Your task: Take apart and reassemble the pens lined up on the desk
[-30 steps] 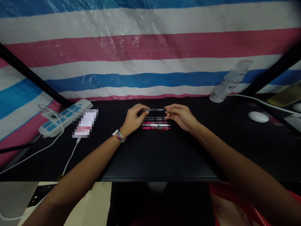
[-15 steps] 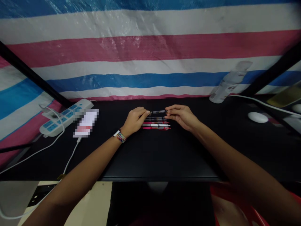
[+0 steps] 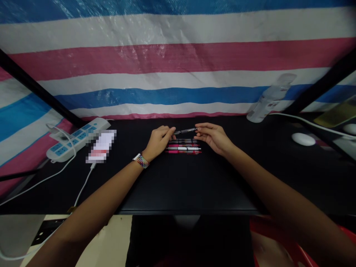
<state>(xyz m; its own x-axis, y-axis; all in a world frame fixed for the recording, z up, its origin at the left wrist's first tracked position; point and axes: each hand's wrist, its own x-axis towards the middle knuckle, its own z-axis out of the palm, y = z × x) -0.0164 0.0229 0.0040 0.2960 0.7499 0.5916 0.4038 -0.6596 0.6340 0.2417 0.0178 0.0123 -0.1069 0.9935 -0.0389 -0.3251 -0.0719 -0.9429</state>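
A dark, clear-barrelled pen (image 3: 187, 130) is pinched at its two ends, slightly tilted with its right end higher. My left hand (image 3: 161, 139) closes on the left end between thumb and fingers. At the right end, my right hand (image 3: 213, 136) grips it with its fingertips. Just below lie several pens side by side on the black table: dark pens (image 3: 183, 141), a white pen (image 3: 185, 148) and a red pen (image 3: 183, 152). The fingers of both hands hide some of their ends.
On the left of the table (image 3: 191, 185) lie a white power strip (image 3: 79, 138) and a phone with a blurred screen (image 3: 101, 146) on a cable. To the right are a plastic bottle (image 3: 268, 102) and a white mouse (image 3: 303, 139). A striped sheet (image 3: 178, 59) hangs behind.
The held pen has tilted, its right end rising a little, and its barrel looks different, as if turned. Both hands keep hold of it. The row of pens stays put.
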